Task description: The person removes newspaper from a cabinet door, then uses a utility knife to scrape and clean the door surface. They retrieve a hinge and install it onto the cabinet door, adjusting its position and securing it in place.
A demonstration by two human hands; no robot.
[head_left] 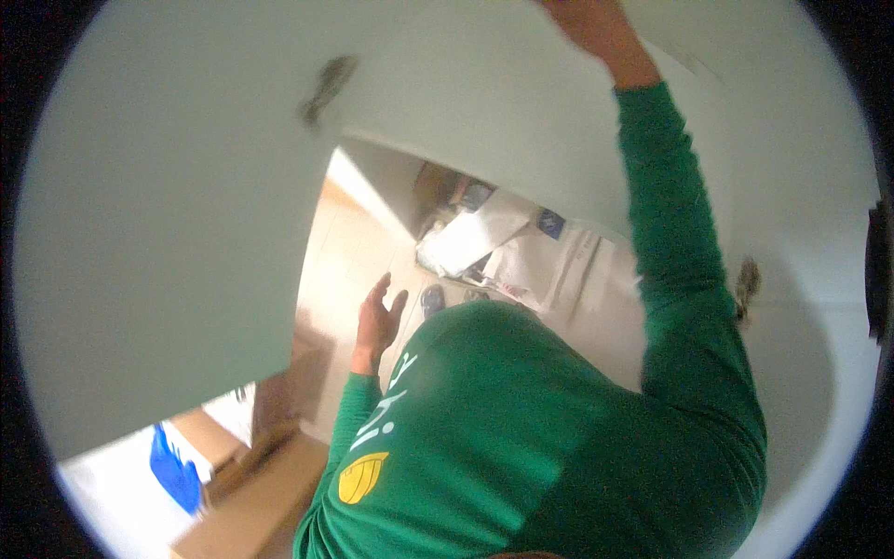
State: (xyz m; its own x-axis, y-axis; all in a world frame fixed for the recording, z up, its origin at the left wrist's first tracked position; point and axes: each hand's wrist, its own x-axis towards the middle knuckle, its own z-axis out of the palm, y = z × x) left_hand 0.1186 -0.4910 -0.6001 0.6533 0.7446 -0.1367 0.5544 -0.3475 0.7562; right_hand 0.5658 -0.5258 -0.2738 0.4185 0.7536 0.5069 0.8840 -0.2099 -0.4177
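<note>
My left hand (pixel 376 323) hangs low beside my body, with its thumb apart from the fingers and nothing in it. Raised far forward, my right hand (pixel 596 33) is at the top edge of the view, against a pale surface. Its fingers are cut off there, so their shape and anything they hold are hidden. A large pale panel (pixel 177 233) fills the left side, with a dark mark near its right edge. Another pale panel (pixel 503 102) spans the area ahead, under my right arm.
Below the panels lie white bags or sheets (pixel 484 228), partly shaded. Brown cardboard boxes (pixel 256 498) and a blue item (pixel 174 470) stand at the lower left. My shoes (pixel 432 300) show on the light floor (pixel 337 252). A second dark mark (pixel 748 279) is on the right-hand surface.
</note>
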